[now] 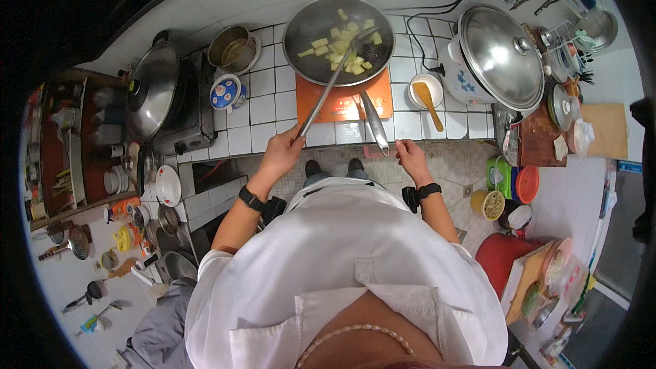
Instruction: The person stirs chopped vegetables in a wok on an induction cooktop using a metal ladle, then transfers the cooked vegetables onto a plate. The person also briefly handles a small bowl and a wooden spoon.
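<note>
My left hand [283, 152] grips the long metal handle of a spatula [326, 93]. Its blade lies among pale green vegetable chunks [341, 47] in a dark wok [302, 25]. The wok sits on an orange induction cooktop [309, 106] with a lit display. Its metal handle [375, 125] points toward me, past the counter edge. Just right of that handle's end, my right hand [412, 161] hovers with fingers curled in and nothing visible in them; it appears apart from the handle.
On the white-tiled counter [264, 95] stand a small metal pot [233, 51], a blue lidded jar [225, 92] and a white bowl [434, 89] bearing a wooden spatula [424, 96]. A large lidded electric pot [499, 51] stands right, its cord trailing behind. A gas stove [192, 107] is left.
</note>
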A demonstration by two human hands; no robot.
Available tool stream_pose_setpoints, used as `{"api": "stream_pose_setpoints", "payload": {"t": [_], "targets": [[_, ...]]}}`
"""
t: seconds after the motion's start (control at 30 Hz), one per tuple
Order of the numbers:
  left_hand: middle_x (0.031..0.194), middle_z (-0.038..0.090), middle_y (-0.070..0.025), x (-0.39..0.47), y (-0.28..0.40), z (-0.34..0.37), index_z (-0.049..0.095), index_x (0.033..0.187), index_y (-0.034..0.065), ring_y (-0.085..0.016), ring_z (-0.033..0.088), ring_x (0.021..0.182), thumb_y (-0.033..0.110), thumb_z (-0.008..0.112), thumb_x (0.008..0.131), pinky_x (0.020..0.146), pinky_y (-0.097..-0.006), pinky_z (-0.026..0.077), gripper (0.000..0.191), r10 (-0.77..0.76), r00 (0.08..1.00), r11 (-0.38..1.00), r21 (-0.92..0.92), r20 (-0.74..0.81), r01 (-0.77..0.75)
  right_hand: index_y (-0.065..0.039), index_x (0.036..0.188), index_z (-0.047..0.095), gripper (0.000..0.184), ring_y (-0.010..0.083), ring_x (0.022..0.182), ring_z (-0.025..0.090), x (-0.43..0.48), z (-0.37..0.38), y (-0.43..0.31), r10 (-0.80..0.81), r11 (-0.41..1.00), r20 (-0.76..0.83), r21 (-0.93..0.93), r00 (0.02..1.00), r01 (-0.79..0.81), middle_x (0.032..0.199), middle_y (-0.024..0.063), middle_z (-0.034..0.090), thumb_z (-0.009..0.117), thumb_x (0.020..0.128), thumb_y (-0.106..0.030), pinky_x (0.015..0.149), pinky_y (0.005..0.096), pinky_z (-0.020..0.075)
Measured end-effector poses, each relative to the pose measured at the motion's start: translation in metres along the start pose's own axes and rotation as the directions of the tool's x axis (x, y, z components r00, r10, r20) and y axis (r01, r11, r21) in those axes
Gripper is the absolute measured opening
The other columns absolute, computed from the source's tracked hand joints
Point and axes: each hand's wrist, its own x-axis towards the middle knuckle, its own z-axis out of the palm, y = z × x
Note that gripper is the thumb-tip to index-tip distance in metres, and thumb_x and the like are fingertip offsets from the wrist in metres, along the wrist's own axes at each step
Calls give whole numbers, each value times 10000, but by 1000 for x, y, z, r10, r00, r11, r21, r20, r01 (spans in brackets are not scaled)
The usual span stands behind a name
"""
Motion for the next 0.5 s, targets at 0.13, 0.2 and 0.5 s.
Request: {"api": "stream_pose_setpoints", "payload": {"t": [0.13,0.2,0.5], "targets": [[671,601,-154,25,-6,3,498,1347,100,-274,614,597,172,572,904,551,-382,477,454,337,926,856,466,-172,-225,44,1023,617,450,155,611,593,3,1,-1,-8,1000,-11,8,1000,8,722,101,630,566,930,-394,546,297,477],[817,654,-198,38,-4,-1,516,1318,127,-371,635,732,181,592,878,592,-429,493,450,400,899,783,577,-180,-233,44,1022,617,450,154,613,593,2,3,-1,-7,1000,9,2,1000,7,723,102,630,568,929,-394,549,298,478],[771,650,-167,-28,22,-80,572,1237,147,-352,635,703,228,613,846,616,-460,503,401,282,959,598,789,-39,-143,34,1012,613,420,145,606,570,3,-8,5,54,998,-15,25,998,-53,721,86,618,570,930,-376,550,288,476]]}}
